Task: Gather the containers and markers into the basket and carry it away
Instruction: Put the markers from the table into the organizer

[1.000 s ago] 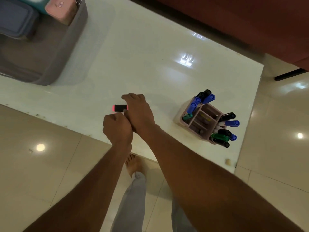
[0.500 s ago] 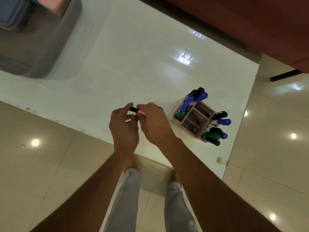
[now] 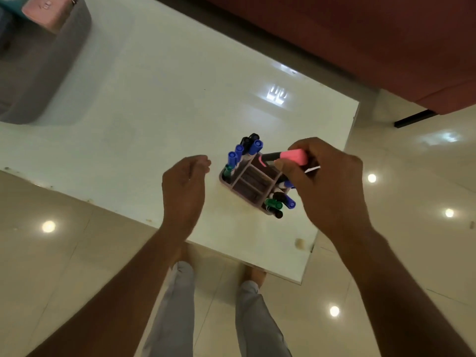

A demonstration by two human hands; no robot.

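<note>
One pink highlighter is pinched by the fingers of the right hand above the marker holder near the desk edge's near right corner, with the left hand loosely curled and empty, so that holder seemingly has yet to join the basket at the far-left corner.

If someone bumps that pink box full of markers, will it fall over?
Probably not easily: the marker holder sits flat on the white table and looks wide-based. But its markers stick out above the rim at both ends, so a hard shove might spill them. Loose, they would likely roll.
</note>
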